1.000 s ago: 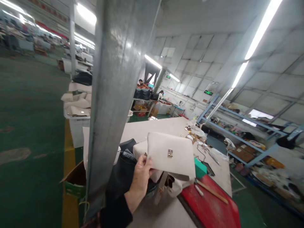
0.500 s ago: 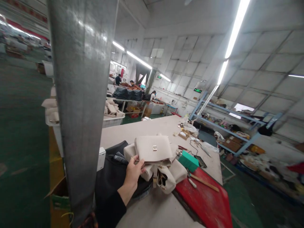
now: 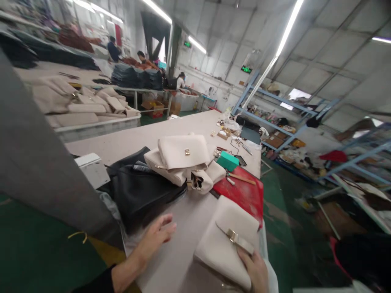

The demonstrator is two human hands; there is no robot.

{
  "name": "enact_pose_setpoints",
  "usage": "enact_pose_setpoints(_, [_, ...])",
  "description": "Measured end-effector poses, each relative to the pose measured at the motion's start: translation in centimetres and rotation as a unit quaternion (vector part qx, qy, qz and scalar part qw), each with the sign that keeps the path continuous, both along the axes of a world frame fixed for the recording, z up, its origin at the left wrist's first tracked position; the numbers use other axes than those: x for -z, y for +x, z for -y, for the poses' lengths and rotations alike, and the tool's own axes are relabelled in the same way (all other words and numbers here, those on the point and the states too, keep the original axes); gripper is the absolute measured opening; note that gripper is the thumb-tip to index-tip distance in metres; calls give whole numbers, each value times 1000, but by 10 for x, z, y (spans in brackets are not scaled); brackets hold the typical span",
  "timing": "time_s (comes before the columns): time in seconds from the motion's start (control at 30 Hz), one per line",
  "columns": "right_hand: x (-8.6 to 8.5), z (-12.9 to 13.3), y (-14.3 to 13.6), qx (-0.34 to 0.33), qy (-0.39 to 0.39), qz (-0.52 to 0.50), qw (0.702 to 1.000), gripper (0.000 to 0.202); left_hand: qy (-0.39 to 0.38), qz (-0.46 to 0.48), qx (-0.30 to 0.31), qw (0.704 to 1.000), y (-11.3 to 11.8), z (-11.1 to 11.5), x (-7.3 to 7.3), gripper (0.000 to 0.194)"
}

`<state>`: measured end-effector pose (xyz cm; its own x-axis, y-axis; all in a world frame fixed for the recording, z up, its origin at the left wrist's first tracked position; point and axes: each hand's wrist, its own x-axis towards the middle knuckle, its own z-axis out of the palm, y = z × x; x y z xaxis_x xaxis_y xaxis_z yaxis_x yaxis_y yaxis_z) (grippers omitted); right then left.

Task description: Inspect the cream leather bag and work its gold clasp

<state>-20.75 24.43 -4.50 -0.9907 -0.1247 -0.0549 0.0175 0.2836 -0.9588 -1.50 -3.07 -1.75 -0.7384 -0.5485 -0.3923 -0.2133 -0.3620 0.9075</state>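
My left hand (image 3: 154, 237) hovers open just above the pale worktable (image 3: 128, 140), fingers spread, holding nothing, close to a black bag (image 3: 139, 191). My right hand (image 3: 255, 270) rests on the near end of a cream handbag (image 3: 226, 240) with a gold clasp, lying at the table's front edge. Further back, a cream flap bag (image 3: 183, 152) with a gold lock lies on top of other cream bags, apart from both hands.
A red cutting mat (image 3: 244, 193) holds a stick and a green box (image 3: 227, 160) sits behind it. A grey pillar (image 3: 36, 162) rises at left. Bins of cream bags (image 3: 82, 106), blue shelving (image 3: 275, 118) and distant workers fill the hall.
My left hand has let go of the cream flap bag and pulled back toward me. The view swung down and left, showing my right hand on another cream bag.
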Motion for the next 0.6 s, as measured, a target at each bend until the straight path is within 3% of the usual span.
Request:
enact_pose_setpoints(0.1, [-16,12,15,-24,-129,160,978,55,73,5,95,993,11,-13,13,94])
enact_pose_setpoints(0.2, [-36,36,37,-68,-217,198,953,52,127,-59,163,977,12,-21,3,114])
enact_pose_setpoints(0.33, [-52,61,59,-157,-235,196,939,48,169,-172,164,957,15,-28,-18,103])
enact_pose_setpoints(0.4, [-57,66,66,-173,-224,185,941,46,202,-185,151,950,20,-30,-23,94])
enact_pose_setpoints(0.5, [-65,68,74,-190,-213,182,941,43,255,-181,127,941,28,-31,-21,84])
enact_pose_setpoints(0.6, [-67,67,81,-235,-213,171,933,41,328,-146,89,929,36,-29,-8,83])
